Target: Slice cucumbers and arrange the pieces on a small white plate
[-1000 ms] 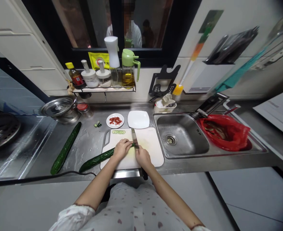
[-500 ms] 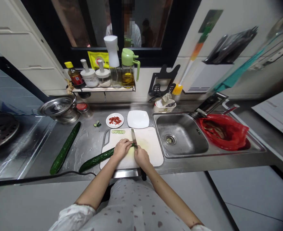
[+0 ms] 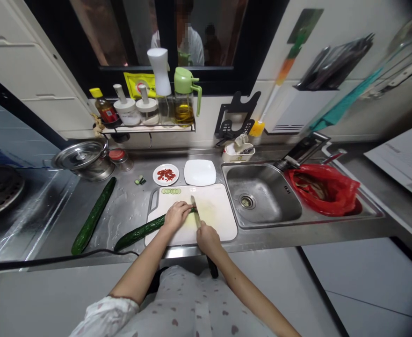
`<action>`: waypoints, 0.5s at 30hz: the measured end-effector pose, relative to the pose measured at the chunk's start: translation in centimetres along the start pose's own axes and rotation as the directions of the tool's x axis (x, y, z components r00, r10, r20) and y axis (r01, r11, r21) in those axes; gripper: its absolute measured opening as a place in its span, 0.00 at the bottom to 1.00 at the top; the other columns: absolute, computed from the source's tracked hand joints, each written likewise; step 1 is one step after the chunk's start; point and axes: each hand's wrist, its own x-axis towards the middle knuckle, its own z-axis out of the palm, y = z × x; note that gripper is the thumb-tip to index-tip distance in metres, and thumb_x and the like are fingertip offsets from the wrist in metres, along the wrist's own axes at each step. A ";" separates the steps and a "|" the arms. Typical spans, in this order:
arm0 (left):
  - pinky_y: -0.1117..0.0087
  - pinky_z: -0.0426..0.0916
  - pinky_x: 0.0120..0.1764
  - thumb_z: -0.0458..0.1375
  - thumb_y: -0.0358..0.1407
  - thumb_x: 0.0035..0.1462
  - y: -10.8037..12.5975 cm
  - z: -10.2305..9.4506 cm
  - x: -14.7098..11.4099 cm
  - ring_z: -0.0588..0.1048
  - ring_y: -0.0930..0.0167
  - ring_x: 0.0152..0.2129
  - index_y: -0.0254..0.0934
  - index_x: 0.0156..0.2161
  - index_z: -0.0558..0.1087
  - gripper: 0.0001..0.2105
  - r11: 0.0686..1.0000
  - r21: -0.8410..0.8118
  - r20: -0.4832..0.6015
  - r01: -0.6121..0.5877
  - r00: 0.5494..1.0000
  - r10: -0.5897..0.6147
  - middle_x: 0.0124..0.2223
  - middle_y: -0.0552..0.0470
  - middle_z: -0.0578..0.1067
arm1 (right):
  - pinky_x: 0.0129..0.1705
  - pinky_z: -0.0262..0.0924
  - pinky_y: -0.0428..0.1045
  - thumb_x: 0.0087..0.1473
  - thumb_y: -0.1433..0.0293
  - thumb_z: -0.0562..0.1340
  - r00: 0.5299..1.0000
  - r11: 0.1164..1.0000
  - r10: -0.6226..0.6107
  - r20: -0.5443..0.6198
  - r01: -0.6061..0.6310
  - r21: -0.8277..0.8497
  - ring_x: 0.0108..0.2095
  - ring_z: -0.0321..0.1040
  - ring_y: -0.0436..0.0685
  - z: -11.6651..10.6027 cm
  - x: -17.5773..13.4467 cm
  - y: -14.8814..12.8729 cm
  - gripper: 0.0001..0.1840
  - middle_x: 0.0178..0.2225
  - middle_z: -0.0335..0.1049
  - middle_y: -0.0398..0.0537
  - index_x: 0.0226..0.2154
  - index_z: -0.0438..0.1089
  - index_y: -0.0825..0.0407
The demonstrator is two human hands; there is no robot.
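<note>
My left hand (image 3: 177, 215) is closed over the cut end of a long green cucumber (image 3: 140, 234), which lies slantwise across the lower left of a white cutting board (image 3: 223, 217). In my right hand (image 3: 208, 238) is a knife (image 3: 196, 213), its blade pointing away from me and set at the cucumber's end by my left fingertips. The black handle sticks out below my fist. A row of thin cucumber slices (image 3: 171, 191) lies at the board's upper left. A second, whole cucumber (image 3: 94, 215) rests on the counter to the left.
Behind the board are a plate of chopped red pieces (image 3: 165, 174) and a white plate (image 3: 199, 172). A steel sink (image 3: 262, 196) is at the right, with a red plastic bag (image 3: 325, 189) beside it. A lidded pot (image 3: 86, 159) stands back left. A dark cord (image 3: 58, 263) runs along the front edge.
My right hand has drawn the knife slightly back toward me along the cucumber's end. My left hand keeps its hold. The view has shifted a little.
</note>
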 end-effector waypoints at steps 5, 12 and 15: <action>0.68 0.66 0.44 0.51 0.38 0.62 0.0 -0.1 0.1 0.70 0.70 0.40 0.45 0.47 0.75 0.13 1.000 -0.019 0.008 0.003 1.000 -0.003 0.41 0.50 0.74 | 0.39 0.57 0.50 0.59 0.73 0.47 1.000 1.000 -0.010 0.009 0.010 0.002 0.43 0.70 0.61 -0.4 0.2 -0.3 0.17 0.40 0.73 0.62 0.47 0.64 0.59; 0.68 0.66 0.44 0.51 0.38 0.62 0.1 -0.1 0.1 0.70 0.69 0.40 0.44 0.46 0.76 0.13 1.000 -0.016 0.003 -0.004 1.000 0.004 0.41 0.51 0.74 | 0.40 0.59 0.50 0.58 0.74 0.47 1.000 1.000 -0.012 0.004 0.012 -0.017 0.44 0.70 0.61 -0.6 1.7 -0.7 0.16 0.41 0.73 0.61 0.45 0.65 0.57; 0.69 0.66 0.44 0.51 0.38 0.62 0.2 -0.2 0.1 0.70 0.69 0.41 0.44 0.46 0.76 0.12 1.000 -0.022 0.000 -0.007 1.000 0.007 0.41 0.50 0.74 | 0.40 0.59 0.50 0.58 0.74 0.48 1.000 1.000 -0.016 0.001 0.016 -0.013 0.44 0.70 0.61 -0.6 2.4 -0.8 0.16 0.41 0.73 0.61 0.45 0.66 0.57</action>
